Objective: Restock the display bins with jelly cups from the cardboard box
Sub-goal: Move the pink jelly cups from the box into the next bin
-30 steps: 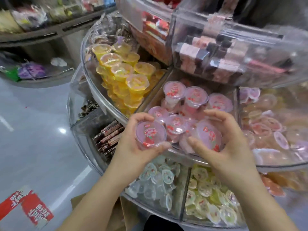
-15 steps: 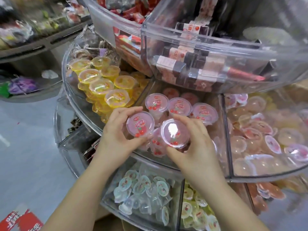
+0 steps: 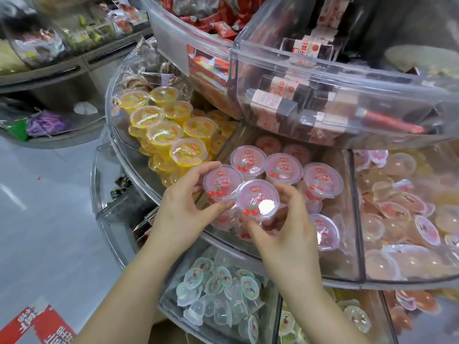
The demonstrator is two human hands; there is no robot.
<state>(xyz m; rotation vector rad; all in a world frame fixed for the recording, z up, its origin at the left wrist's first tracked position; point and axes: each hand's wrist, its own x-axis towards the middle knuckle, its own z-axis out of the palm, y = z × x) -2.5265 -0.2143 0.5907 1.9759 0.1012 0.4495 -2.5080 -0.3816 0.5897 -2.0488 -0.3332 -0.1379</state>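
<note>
**A:** What has changed in the last second?

**B:** Both hands have moved forward and down into the pink bin (image 3: 349, 219), the middle compartment of the clear round display. A second ago they held their cups out in front of its rim. Now the left hand (image 3: 183, 207) grips the left cup (image 3: 222, 182) with fingers curled round its edge, and the right hand (image 3: 285, 227) grips the right cup (image 3: 257, 199) the same way. The two cups touch, side by side, at the near left of the bin.

**A:** What does that mean for the job?

**B:** I judge the cups are being set into place on top of the stock below; neither is let go yet. They would extend the neat upright row behind them.

**A:** How many of each thing?

**B:** Two hands, two held cups. Three pink cups (image 3: 283, 168) stand upright just behind the held pair, two more show in shadow at the back, and one lies at the near right. Others sit underneath, too hidden to count. In the yellow bin (image 3: 116, 135) to the left, about seven yellow cups (image 3: 164, 133) sit upright on top of a heap.

**A:** And the box?

**B:** Only a brown corner that may be the box (image 3: 161, 331) shows at the bottom edge, below the display.
</note>
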